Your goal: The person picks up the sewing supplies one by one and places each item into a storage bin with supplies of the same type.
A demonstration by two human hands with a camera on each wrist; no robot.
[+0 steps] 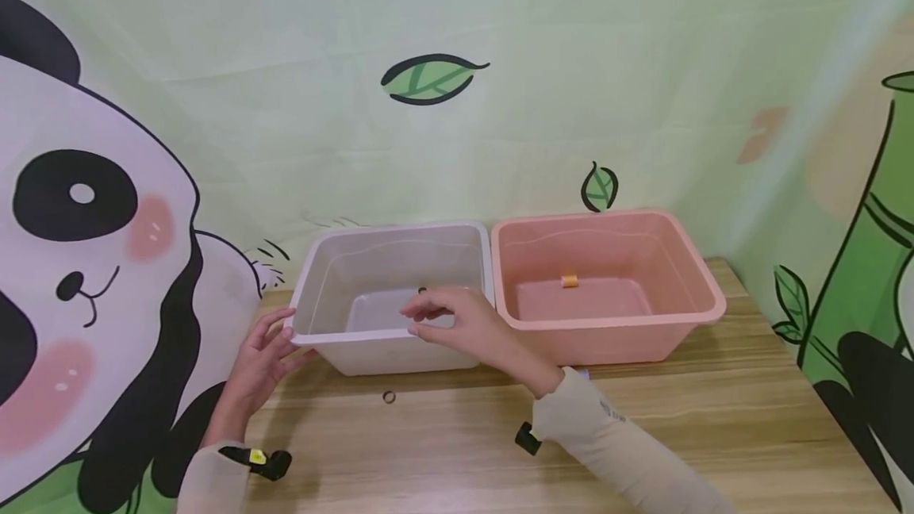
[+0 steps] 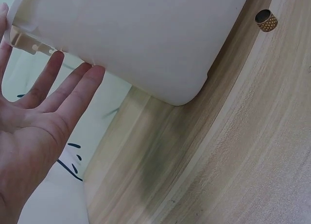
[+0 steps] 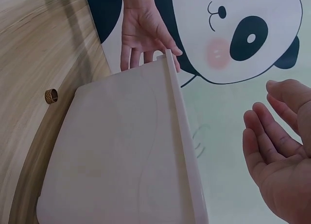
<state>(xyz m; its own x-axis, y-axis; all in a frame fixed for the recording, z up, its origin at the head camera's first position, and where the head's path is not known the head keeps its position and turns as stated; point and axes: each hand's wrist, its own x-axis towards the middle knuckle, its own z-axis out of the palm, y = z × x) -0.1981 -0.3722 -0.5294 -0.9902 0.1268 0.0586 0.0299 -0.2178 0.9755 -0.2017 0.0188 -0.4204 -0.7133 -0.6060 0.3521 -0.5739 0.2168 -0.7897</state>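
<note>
My left hand (image 1: 263, 363) is at the left end of the white plastic bin (image 1: 414, 347), its straight fingers (image 2: 77, 95) touching the outer wall just below the rim. In the head view, my right hand (image 1: 464, 324) hovers over that bin's front rim with loosely bent fingers; in the right wrist view, its palm (image 3: 286, 185) shows nothing in it. Inside the white bin a small dark object (image 1: 422, 289) is partly hidden behind the right hand. A brown-gold dimpled ring thimble (image 1: 389, 397) lies on the table in front of the bin.
A pink bin (image 1: 607, 343) stands right beside the white one, with a small orange cylinder (image 1: 569, 281) inside it. Both are on a wood-grain table (image 1: 457, 450), backed by a printed panda cloth (image 1: 286, 141). Something small and pale peeks out behind the right wrist.
</note>
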